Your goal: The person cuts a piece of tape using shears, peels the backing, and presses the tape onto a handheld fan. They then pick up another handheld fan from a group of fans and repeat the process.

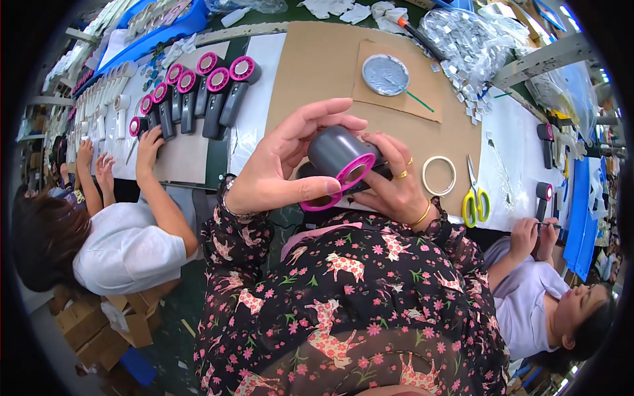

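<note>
Held up in front of my chest is a dark grey hair dryer (335,151) with a pink rim round its end. A second pink ring (321,202) on a dark body shows just below it, partly hidden by my thumb. My left hand (290,162) curves round the dryer's left side, thumb against the pink rims and fingers over the top. Bent round the right side are the fingers of my right hand (399,181), which wears rings and a bangle. The handle is mostly hidden.
Brown cardboard (317,72) bears a tub of grey paste (386,74) with a green stick, a tape roll (439,175) and yellow-handled scissors (475,206). Several hair dryers (214,105) lie left. Small metallic squares (462,53) are heaped back right. Co-workers sit on both sides.
</note>
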Available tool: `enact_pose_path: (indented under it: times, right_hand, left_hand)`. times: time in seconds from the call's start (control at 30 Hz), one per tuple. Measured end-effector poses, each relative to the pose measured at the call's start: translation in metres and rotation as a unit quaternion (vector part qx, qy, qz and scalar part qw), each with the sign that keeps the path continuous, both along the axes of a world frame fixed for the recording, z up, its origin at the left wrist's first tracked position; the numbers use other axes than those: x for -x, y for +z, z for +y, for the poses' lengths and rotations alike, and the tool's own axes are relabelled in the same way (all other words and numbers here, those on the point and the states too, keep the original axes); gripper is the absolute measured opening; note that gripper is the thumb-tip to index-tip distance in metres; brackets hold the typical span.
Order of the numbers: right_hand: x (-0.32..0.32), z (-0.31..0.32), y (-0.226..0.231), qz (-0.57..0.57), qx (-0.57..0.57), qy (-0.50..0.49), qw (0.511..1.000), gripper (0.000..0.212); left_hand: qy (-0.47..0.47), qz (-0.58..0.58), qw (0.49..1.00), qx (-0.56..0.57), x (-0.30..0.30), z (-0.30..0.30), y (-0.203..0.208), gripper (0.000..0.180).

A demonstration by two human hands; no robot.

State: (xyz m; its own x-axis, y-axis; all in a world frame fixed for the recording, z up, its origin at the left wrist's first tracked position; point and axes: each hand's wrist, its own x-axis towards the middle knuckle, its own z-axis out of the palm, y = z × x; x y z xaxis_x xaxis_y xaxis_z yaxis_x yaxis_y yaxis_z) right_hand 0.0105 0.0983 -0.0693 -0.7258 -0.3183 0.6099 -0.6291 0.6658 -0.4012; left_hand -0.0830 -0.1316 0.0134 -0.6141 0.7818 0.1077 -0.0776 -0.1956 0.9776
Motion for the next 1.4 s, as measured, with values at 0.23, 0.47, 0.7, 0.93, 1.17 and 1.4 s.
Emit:
enact_pose_path:
  times: [0.23,0.47,0.7,0.93,1.17,1.4]
  right_hand:
    - [0.001,-0.002,0.005,0.021,-0.045,-0.018,0.999,0.040]
    - [0.004,-0.006,0.013,-0.013,-0.047,-0.002,0.999,0.043]
    - [0.046,-0.039,0.007,-0.136,0.000,-0.091,0.987,0.042]
    - [0.101,-0.062,0.007,-0.266,-0.015,-0.187,0.945,0.041]
    - [0.072,-0.052,0.009,-0.180,0.094,-0.095,0.975,0.033]
    - [-0.046,0.102,0.042,-0.149,-0.003,-0.271,0.951,0.017]
  left_hand:
    - [-0.021,-0.014,0.999,-0.019,0.000,-0.010,-0.009,0.095]
    - [0.042,-0.021,0.999,-0.016,-0.003,-0.011,-0.008,0.076]
    - [0.408,-0.025,0.913,0.008,0.015,-0.034,-0.056,0.046]
    - [0.345,-0.006,0.921,0.182,0.004,-0.012,-0.057,0.045]
    - [0.348,0.053,0.916,0.192,0.037,-0.020,-0.090,0.046]
    - [0.299,0.433,0.753,0.395,0.014,0.018,-0.062,0.057]
